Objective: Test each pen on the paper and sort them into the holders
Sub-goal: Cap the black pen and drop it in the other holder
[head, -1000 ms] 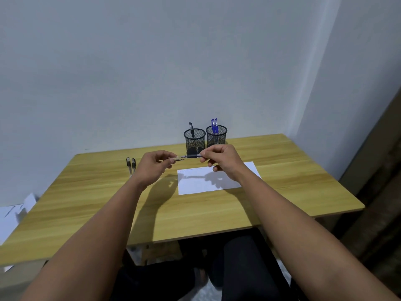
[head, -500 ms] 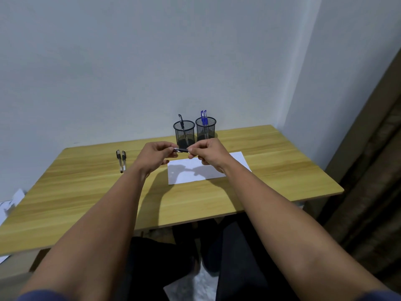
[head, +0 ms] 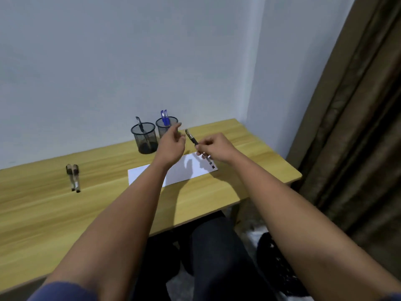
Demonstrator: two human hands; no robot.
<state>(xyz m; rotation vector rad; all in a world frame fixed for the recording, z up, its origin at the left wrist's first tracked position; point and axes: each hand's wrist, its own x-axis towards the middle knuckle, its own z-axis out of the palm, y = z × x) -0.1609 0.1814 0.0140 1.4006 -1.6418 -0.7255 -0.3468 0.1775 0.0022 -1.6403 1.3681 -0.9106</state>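
Three pens already stand sorted: one black pen in the left holder, two blue pens in the right holder beside it. Two more pens lie side by side on the tabletop, well left of the paper, untested by the look of it. The right hand pinches a dark pen above the paper's right end, one end pointing up toward the holders. The left hand hovers just left of that pen, fingers loosely spread, gripping nothing I can see. So roughly half is done, I judge. Both holders are round black wire mesh; the paper is a flat white sheet with a small dark mark near its right corner; the tabletop is pale wood grain.
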